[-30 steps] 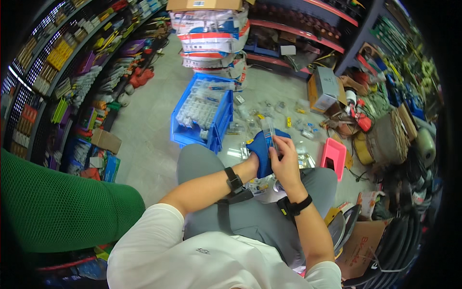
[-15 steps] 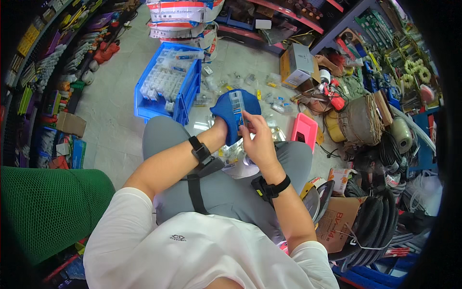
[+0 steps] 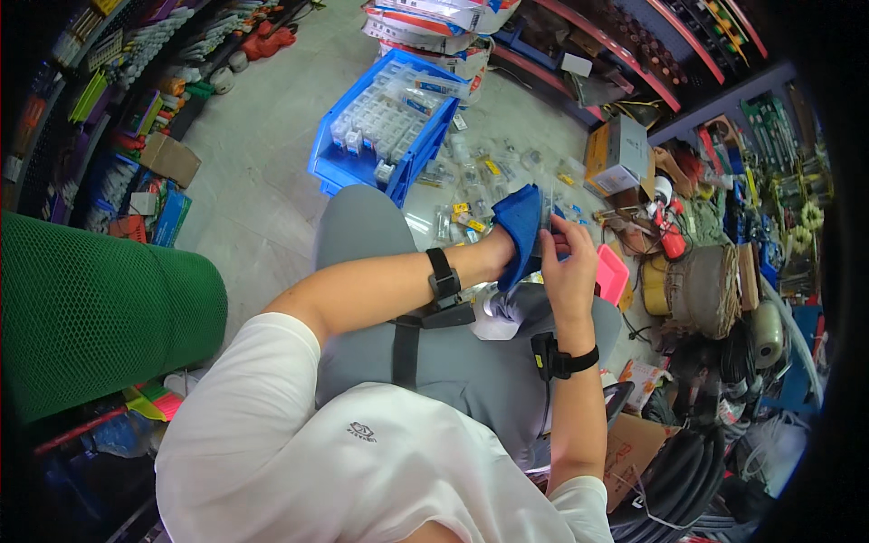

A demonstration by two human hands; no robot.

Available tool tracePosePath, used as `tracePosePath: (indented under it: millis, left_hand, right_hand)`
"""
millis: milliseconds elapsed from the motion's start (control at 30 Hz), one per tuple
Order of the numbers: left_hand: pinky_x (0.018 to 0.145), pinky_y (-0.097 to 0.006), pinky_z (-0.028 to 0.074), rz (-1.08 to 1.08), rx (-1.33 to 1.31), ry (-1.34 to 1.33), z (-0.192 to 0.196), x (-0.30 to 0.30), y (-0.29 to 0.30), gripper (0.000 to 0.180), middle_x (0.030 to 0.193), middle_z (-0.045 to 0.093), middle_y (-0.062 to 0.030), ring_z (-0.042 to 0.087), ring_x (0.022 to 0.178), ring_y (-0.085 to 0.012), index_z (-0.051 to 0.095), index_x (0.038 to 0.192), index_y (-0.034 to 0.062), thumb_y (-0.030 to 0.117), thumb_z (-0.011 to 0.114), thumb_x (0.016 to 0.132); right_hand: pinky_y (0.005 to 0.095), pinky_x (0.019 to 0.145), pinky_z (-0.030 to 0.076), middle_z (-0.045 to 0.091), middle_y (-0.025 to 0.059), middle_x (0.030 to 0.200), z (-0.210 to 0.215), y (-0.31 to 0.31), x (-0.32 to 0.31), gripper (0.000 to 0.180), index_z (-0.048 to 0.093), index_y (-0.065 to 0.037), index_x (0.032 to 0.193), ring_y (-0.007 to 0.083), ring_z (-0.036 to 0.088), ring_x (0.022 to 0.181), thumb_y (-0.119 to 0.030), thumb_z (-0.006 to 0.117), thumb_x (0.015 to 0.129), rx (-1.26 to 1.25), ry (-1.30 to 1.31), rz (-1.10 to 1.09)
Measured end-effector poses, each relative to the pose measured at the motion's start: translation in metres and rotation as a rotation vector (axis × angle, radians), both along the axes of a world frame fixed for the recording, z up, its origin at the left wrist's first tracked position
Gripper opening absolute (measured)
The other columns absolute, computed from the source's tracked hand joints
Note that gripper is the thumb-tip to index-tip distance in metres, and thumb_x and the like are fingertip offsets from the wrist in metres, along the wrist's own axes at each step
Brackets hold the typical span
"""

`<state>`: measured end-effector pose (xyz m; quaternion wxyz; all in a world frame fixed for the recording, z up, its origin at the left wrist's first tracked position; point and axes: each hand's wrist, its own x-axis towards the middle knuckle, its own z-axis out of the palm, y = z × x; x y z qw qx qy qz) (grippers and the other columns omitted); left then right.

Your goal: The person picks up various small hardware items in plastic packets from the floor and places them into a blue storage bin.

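A blue cloth (image 3: 518, 222) wraps over my left hand (image 3: 497, 250), hiding most of its fingers; they grip through the cloth. Against the cloth stands a slim clear plastic case (image 3: 547, 206), seen nearly edge-on. My right hand (image 3: 572, 264) closes its thumb and fingers on the case's near side. Both hands are held above my right knee. Just beyond them, small clear packs with yellow labels (image 3: 466, 220) lie scattered on the floor.
A blue bin (image 3: 326, 172) full of clear cases stands ahead, left of my hands. Printed bags (image 3: 434, 32) are stacked behind it. To the right are a pink tray (image 3: 613, 274), an open carton (image 3: 617, 156) and a large spool (image 3: 704, 290). Green mesh (image 3: 109, 308) stands at left.
The view has swung, so the scene sits further right or lower in places. The case has turned from face-up to nearly edge-on, and the cloth has tilted with it.
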<state>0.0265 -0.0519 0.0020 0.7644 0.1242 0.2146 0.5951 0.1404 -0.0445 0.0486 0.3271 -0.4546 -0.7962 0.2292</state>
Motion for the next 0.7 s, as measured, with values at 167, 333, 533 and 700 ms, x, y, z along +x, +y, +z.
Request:
tracePosePath:
  millis: [167, 333, 533, 700]
  left_hand:
    - [0.078, -0.035, 0.049, 0.065, -0.009, 0.034, 0.023, -0.007, -0.005, 0.042, 0.097, 0.058, -0.0142, 0.059, 0.086, -0.0248, 0.054, 0.100, 0.0024, 0.038, 0.034, 0.091]
    - [0.083, -0.034, 0.047, 0.017, 0.080, -0.167, 0.030, -0.016, 0.003, 0.046, 0.099, 0.058, -0.0163, 0.059, 0.090, -0.0254, 0.052, 0.100, -0.0017, 0.038, 0.031, 0.091]
    - [0.066, -0.031, 0.044, -0.043, 0.476, -0.004, -0.064, 0.005, 0.066, 0.027, 0.082, 0.057, -0.0088, 0.054, 0.074, -0.0195, 0.055, 0.085, 0.0075, 0.028, 0.039, 0.087]
    - [0.053, -0.032, 0.037, 0.207, 0.758, 0.742, -0.099, 0.016, 0.074, 0.014, 0.061, 0.051, -0.0072, 0.050, 0.058, -0.0176, 0.059, 0.062, 0.0105, 0.021, 0.052, 0.070]
  right_hand:
    - [0.0272, 0.065, 0.047, 0.057, 0.0128, 0.092, -0.002, 0.006, -0.002, 0.035, 0.056, 0.003, 0.104, 0.0210, 0.057, 0.071, -0.003, 0.065, 0.071, 0.147, -0.082, 0.092]
    - [0.0262, 0.067, 0.048, 0.056, 0.0125, 0.093, 0.027, 0.026, -0.005, 0.043, 0.048, 0.001, 0.113, 0.0162, 0.056, 0.073, 0.001, 0.062, 0.072, -0.055, -0.081, 0.145]
    - [0.0315, 0.076, 0.047, 0.049, 0.0189, 0.113, 0.066, 0.069, 0.017, 0.051, 0.031, -0.007, 0.126, 0.0223, 0.056, 0.087, -0.003, 0.047, 0.078, -0.845, 0.622, 0.278]
    - [0.0333, 0.070, 0.044, 0.051, 0.0193, 0.105, 0.094, 0.096, 0.013, 0.040, 0.039, 0.004, 0.117, 0.0256, 0.051, 0.080, -0.010, 0.041, 0.080, -1.041, 1.021, 0.351]
